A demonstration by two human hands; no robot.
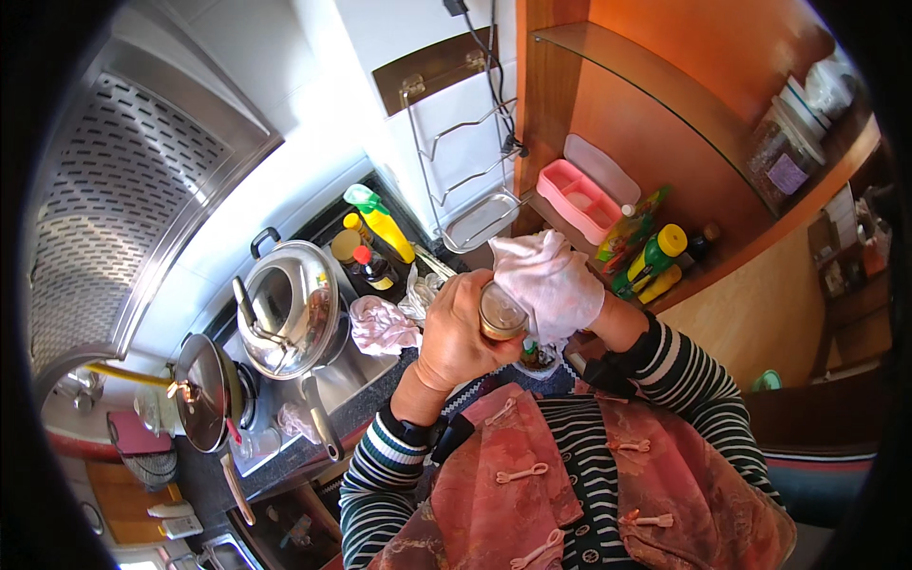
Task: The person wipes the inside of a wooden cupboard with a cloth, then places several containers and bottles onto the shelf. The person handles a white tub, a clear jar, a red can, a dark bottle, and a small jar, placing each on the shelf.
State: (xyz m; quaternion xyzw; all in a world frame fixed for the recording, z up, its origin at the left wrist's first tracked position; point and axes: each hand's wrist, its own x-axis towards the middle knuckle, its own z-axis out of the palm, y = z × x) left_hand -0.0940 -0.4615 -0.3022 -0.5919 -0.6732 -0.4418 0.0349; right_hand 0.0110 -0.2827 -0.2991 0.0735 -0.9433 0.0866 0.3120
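Note:
My left hand (451, 328) is closed around a small glass jar (502, 312), its round top turned up toward me. A pale pink cloth (546, 280) drapes over my right hand (617, 323) and hides its fingers; only the part near the wrist shows. The cloth presses against the right side of the jar. Another crumpled pink cloth (382, 326) lies on the counter left of my left hand. Beyond it stand a dark bottle with a red cap (372, 269) and a yellow spray bottle with a green head (383, 223).
On the stove at left are a lidded steel pot (285, 309) and a pan with a glass lid (204, 391). An open pink divided box (581, 201) and several bottles, one yellow-capped (665, 249), stand on the right shelf. A wire rack (470, 214) hangs on the wall.

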